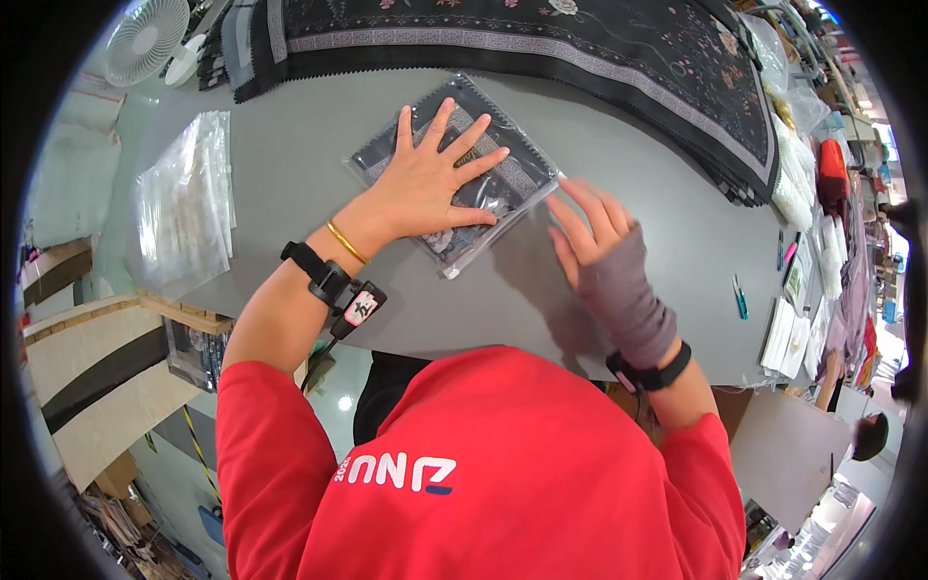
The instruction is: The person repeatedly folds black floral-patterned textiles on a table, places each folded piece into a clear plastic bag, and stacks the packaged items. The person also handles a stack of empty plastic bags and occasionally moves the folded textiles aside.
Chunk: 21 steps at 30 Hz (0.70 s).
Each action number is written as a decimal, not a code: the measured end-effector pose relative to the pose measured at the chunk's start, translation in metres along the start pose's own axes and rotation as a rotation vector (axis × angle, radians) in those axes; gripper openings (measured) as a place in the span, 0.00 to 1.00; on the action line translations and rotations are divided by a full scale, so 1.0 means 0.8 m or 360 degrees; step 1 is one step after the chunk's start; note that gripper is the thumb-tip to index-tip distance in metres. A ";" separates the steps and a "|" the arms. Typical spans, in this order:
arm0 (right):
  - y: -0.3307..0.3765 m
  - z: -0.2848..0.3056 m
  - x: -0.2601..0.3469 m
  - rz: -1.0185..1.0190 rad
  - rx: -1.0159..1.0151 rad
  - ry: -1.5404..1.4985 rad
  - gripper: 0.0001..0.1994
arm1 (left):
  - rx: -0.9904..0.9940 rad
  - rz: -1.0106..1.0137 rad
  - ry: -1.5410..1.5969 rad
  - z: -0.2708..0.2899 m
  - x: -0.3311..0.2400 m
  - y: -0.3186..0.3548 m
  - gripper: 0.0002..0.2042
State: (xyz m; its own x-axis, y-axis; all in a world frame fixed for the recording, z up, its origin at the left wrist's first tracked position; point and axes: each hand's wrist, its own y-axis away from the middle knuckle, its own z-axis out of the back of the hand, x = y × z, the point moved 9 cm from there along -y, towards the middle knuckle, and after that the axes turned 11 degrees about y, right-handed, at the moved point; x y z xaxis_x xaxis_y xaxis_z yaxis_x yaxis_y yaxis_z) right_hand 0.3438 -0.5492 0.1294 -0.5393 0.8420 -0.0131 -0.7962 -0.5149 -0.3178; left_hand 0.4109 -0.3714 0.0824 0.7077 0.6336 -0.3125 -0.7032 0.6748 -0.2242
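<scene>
A clear zip bag [530,172] with a folded black patterned cloth inside lies turned at an angle on the grey table. My left hand [420,184] presses flat on it, fingers spread wide, covering the middle of the cloth. At the bag's right corner is my right hand [597,230], in a grey fingerless sleeve. Its fingers are stretched out and apart, the index fingertip touching or very close to that corner. I cannot make out anything held between them. The bag's pale zip edge runs from this corner down to the lower one.
A wide stack of black floral cloths [619,72] spans the table's far side. Clear plastic bags [188,203] lie at the left edge. Teal thread snips [740,297], pens and white packets [781,333] are on the right. A white fan [145,41] stands far left.
</scene>
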 end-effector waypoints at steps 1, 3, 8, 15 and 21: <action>-0.008 -0.013 -0.003 0.0094 0.0042 0.0074 0.24 | 0.0031 0.0025 -0.0011 0.004 -0.007 0.000 0.37; -0.026 -0.040 -0.006 0.0257 0.0031 0.0190 0.20 | 0.0092 -0.0344 0.0225 0.020 -0.046 0.012 0.32; -0.045 -0.062 -0.024 0.0332 0.0159 0.0172 0.14 | 0.0387 -0.0625 0.0405 0.028 -0.094 0.080 0.16; -0.020 -0.021 0.088 0.0670 0.0156 -0.0594 0.18 | -0.0066 -0.0580 0.0122 0.011 -0.106 0.118 0.08; -0.021 -0.048 0.130 0.0784 0.0019 -0.0512 0.11 | -0.0223 -0.0280 0.0457 0.016 -0.091 0.117 0.10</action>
State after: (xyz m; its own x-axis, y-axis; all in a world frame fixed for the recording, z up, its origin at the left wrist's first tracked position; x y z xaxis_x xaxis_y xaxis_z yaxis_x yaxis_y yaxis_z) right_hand 0.3115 -0.4465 0.0971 -0.9010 0.4131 0.1323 -0.4328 -0.8362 -0.3367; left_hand 0.2944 -0.3494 0.0960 0.7844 0.3669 -0.5001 -0.5891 0.6930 -0.4155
